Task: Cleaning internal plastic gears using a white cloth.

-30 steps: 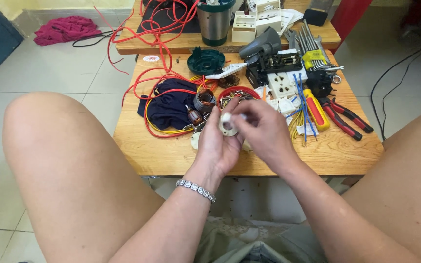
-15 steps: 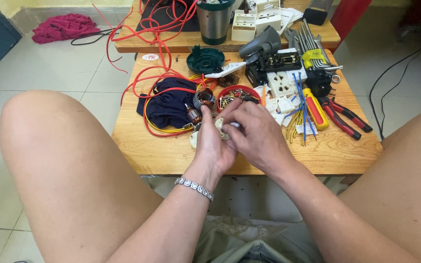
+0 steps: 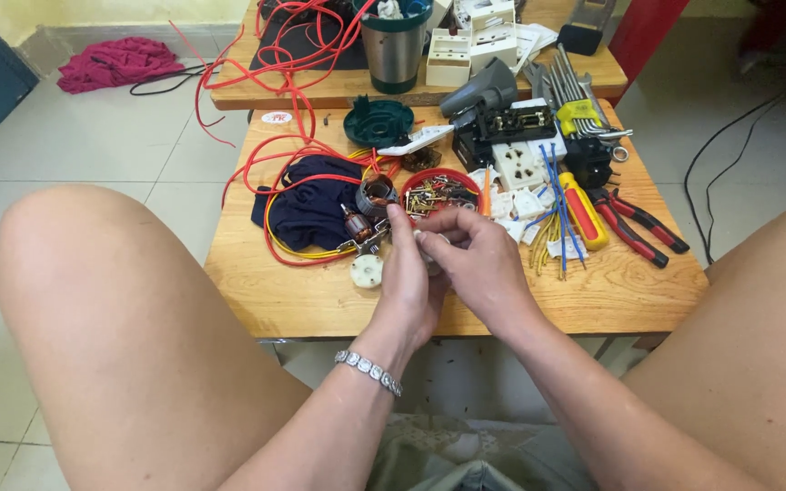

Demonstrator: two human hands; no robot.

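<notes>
Left hand: forearm rising from lower centre, bracelet at wrist, palm turned inward, fingers curled closed around a small white part, held above the near edge of the wooden table.
Right hand: forearm entering from lower right, fingers bent, pinching the same white part from the opposite side; both hands touching.
Adjacent: motor armature and white round disc just left of the hands; red bowl of small metal pieces behind them; yellow-handled screwdriver and red pliers to the right.
</notes>
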